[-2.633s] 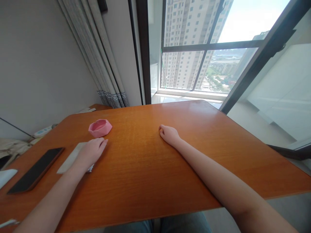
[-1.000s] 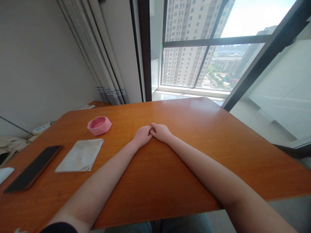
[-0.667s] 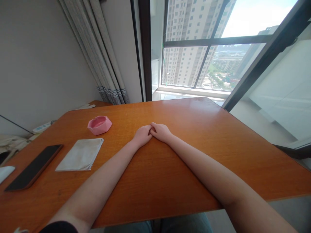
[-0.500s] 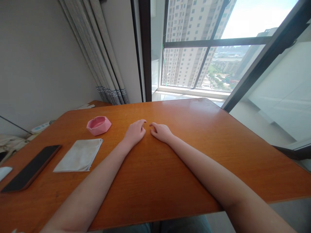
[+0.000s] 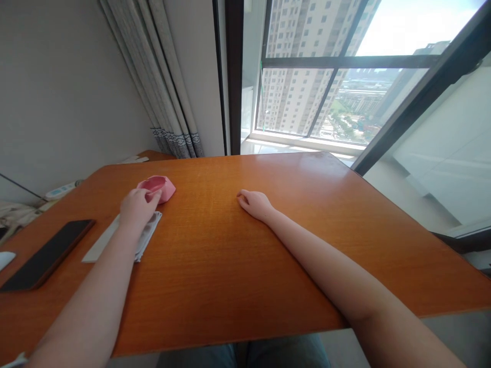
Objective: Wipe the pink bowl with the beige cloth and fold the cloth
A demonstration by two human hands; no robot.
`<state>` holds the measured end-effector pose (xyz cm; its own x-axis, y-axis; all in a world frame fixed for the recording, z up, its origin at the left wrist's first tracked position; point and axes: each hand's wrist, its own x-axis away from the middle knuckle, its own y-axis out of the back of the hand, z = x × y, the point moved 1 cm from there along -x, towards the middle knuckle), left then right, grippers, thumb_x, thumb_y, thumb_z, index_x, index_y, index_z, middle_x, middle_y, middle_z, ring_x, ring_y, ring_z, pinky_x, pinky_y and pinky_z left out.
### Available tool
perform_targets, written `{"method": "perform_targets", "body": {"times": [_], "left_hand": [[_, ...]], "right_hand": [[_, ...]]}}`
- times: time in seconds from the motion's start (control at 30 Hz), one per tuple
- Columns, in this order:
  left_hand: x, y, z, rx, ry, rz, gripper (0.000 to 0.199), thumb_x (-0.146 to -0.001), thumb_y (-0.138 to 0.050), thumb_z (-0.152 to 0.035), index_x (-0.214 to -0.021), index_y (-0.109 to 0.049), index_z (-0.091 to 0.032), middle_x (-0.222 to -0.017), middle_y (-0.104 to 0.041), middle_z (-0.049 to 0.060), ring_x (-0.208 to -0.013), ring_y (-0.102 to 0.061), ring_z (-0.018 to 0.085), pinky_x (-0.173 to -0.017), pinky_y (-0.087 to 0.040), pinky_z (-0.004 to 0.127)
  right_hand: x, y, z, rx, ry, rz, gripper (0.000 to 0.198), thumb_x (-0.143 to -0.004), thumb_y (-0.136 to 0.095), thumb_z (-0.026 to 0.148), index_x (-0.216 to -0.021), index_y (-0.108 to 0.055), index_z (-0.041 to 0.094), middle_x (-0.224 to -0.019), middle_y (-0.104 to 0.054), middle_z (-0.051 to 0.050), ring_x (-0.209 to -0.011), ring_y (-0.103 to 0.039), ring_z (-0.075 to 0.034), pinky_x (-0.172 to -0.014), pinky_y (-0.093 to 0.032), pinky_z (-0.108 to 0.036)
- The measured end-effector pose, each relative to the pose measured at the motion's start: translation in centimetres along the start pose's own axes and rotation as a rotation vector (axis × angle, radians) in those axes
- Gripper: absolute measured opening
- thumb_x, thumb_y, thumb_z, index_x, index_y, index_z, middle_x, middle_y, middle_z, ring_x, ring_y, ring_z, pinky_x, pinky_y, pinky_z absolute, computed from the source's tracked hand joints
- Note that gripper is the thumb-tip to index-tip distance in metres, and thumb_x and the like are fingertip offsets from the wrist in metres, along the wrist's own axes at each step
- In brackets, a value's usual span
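Note:
At the left of the table, my left hand (image 5: 137,208) is at the near left side of a pink, many-sided ashtray (image 5: 167,190). Its thumb and index finger close on the rim; the other fingers are hidden behind the hand. The ashtray rests on the table. Beneath my left wrist lies a folded pale grey cloth (image 5: 102,244), partly covered by the forearm. My right hand (image 5: 256,204) lies on the table near the middle, fingers curled in against the thumb, with nothing visible in it.
The brown wooden table (image 5: 215,276) has its front edge close to my lap. A long black pad (image 5: 48,255) lies at the left, beside a white object (image 5: 5,259) cut off by the frame. Past the table stand a grey curtain (image 5: 169,92) and a window.
My left hand has moved left from the middle of the table to the pink ashtray. My right hand stays in place, its fingers slightly more curled. The view has tilted a little.

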<state>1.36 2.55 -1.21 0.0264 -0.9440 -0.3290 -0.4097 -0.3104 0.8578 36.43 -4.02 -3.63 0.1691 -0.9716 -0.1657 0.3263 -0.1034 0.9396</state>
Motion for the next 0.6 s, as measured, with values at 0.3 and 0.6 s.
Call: {"method": "perform_targets", "body": {"times": [0.3,0.6], "left_hand": [[-0.9,-1.7,0.6,-0.115,-0.11,-0.038,0.032,-0.072,-0.055,-0.042,-0.089,-0.056,-0.015,-0.118,-0.05,0.019,-0.121,-0.039,0.036,-0.104,-0.031,0.05],[4.3,-4.5,-12.1,0.26,-0.475,-0.012,0.021,-0.079,-0.057,-0.038,-0.085,-0.053,-0.018,-0.119,-0.047,0.012,-0.123,-0.038,0.027,-0.107,-0.03,0.044]], "right_hand": [[0.0,0.0,-0.1,-0.014,0.017,-0.013,0.038,-0.095,-0.028,0.044,-0.095,-0.06,0.023,-0.089,-0.069,-0.004,-0.082,-0.062,-0.018,-0.067,-0.036,-0.025],[-1.3,-1.4,-2.3,-0.571,-0.154,-0.323,0.043,-0.093,-0.027,0.048,-0.106,-0.056,0.019,-0.091,-0.065,-0.005,-0.085,-0.06,-0.017,-0.075,-0.044,-0.027]]}}
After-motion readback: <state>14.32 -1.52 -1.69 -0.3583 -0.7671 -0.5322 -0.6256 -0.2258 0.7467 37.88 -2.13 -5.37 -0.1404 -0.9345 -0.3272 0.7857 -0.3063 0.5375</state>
